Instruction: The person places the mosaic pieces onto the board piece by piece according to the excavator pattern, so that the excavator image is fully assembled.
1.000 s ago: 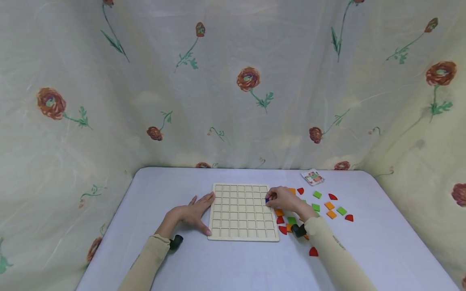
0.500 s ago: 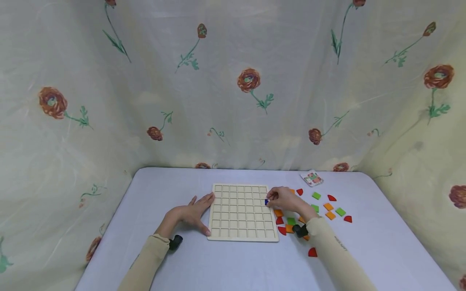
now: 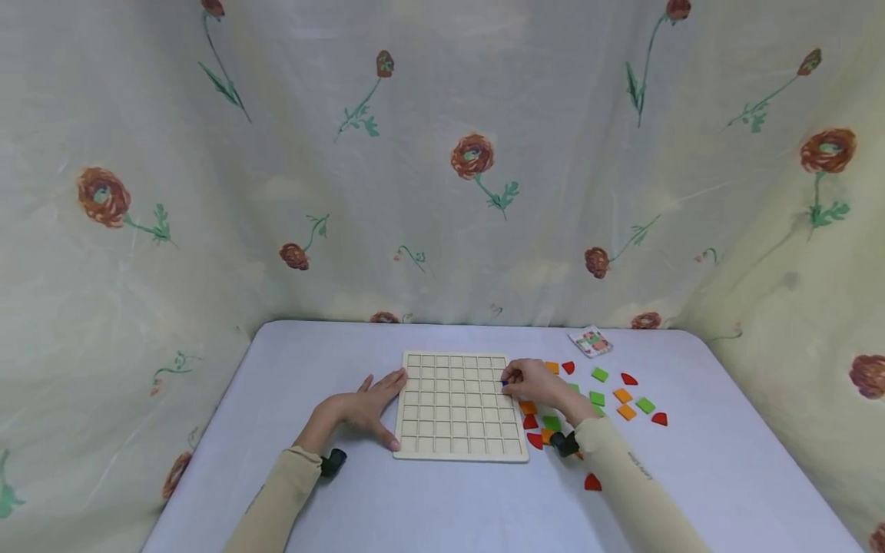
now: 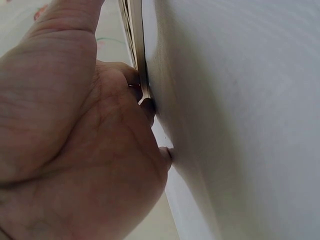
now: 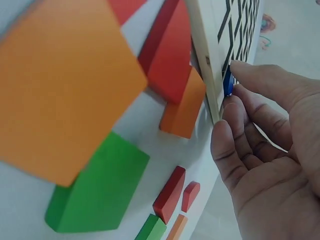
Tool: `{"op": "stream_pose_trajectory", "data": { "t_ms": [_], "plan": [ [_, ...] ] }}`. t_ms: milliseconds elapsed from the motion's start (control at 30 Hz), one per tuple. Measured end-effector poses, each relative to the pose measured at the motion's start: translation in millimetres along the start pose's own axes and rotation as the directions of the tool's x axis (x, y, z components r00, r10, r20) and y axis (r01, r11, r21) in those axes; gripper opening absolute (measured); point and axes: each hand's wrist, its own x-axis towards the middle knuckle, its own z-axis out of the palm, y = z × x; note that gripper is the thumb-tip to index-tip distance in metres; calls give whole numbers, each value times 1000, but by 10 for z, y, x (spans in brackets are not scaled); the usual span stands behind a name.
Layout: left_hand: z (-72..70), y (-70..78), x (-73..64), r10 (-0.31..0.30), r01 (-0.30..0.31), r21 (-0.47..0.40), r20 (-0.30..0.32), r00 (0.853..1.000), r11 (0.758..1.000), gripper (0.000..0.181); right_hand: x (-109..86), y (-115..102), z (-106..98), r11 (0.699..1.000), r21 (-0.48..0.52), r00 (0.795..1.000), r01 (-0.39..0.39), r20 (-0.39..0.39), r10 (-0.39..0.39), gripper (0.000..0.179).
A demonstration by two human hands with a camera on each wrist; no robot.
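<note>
A pale wooden board with a grid of square cells lies on the table. My left hand rests spread along its left side, with fingertips and thumb at the edge; in the left wrist view the board's edge shows beyond the palm. Over the right-hand column of cells, my right hand pinches a small blue piece between thumb and forefinger. The blue piece sits right at the grid surface, mostly covered by the fingers. The right hand's other fingers curl beside the board's rim.
Right of the board lie scattered orange squares, green squares and red quarter-round pieces, some under the right forearm. A small patterned card stack lies at the back right. A flowered curtain hangs behind the table.
The right hand stays at the same side of the board, and less of the blue piece shows between its fingers now. The left hand holds its place; the head view shifts slightly.
</note>
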Motion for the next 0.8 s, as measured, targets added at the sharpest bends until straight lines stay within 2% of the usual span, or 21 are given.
{"op": "stream_pose_trajectory", "data": {
  "t_ms": [533, 633, 800],
  "plan": [
    [6, 17, 20, -22, 22, -21, 5, 1000, 1000, 130, -81, 0, -39, 1000, 24, 1000, 19, 1, -19, 16],
    [10, 17, 20, -27, 27, -19, 3, 1000, 999, 129, -85, 51, -93, 999, 23, 999, 30, -34, -30, 16],
    [15, 14, 21, -27, 27, -31, 2, 1000, 999, 129, -91, 210, -256, 999, -13, 988, 30, -151, -31, 19]
  ]
}}
